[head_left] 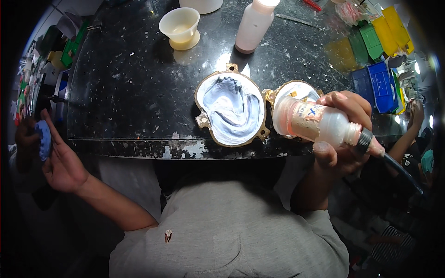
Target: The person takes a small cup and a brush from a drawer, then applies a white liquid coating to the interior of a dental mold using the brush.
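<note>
At the left rim, my left hand (65, 160) is open with its fingers stretched out. Between it and another person's shadowed hand (25, 139) is a blue piece with a bumpy edge (44, 141); I cannot tell whether my fingers touch it. My right hand (343, 139) grips a translucent squeeze bottle (303, 121) on its side, coated with pink residue, its black collar (365, 140) and dark tube pointing to the lower right. Under the bottle sits a brass dental flask half (296, 88), partly hidden. A larger flask half (232, 109), lined with whitish-blue plaster bearing an arch-shaped hollow, lies beside it.
On the worn black table (139, 106) stand a pale footed cup (180, 28) and a tall bottle of pink contents (254, 28). A metal spatula (299, 21) lies farther back. Blue (375, 85), green and yellow bins line the right side, with another person's arm (408, 129) beyond.
</note>
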A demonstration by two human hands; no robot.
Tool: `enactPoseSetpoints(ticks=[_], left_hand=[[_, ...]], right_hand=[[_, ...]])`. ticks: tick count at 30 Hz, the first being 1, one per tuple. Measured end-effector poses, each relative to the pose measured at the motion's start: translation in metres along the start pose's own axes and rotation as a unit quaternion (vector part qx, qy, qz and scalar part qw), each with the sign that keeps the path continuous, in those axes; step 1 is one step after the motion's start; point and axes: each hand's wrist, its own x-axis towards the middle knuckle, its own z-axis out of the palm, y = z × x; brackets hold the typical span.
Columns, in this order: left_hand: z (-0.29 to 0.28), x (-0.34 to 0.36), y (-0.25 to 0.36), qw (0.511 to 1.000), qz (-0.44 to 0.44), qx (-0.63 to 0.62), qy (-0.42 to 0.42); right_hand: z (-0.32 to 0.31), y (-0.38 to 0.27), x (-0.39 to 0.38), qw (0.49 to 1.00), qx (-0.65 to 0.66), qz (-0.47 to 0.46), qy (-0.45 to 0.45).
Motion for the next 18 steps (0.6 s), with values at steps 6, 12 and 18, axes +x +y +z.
enactPoseSetpoints(ticks=[6, 12, 18], left_hand=[[0.053, -0.03, -0.071, 0.965, 0.04, 0.231, 0.114], [0.129, -0.08, -0.15, 0.845, -0.019, 0.455, -0.281], [0.121, -0.081, -0.149, 0.761, -0.039, 0.559, -0.328]], right_hand=[[0.027, -0.004, -0.004, 0.99, 0.129, -0.045, -0.042], [0.055, -0.038, 0.009, 0.974, 0.192, -0.061, -0.1], [0.029, -0.032, 0.005, 0.984, 0.079, -0.024, -0.16]])
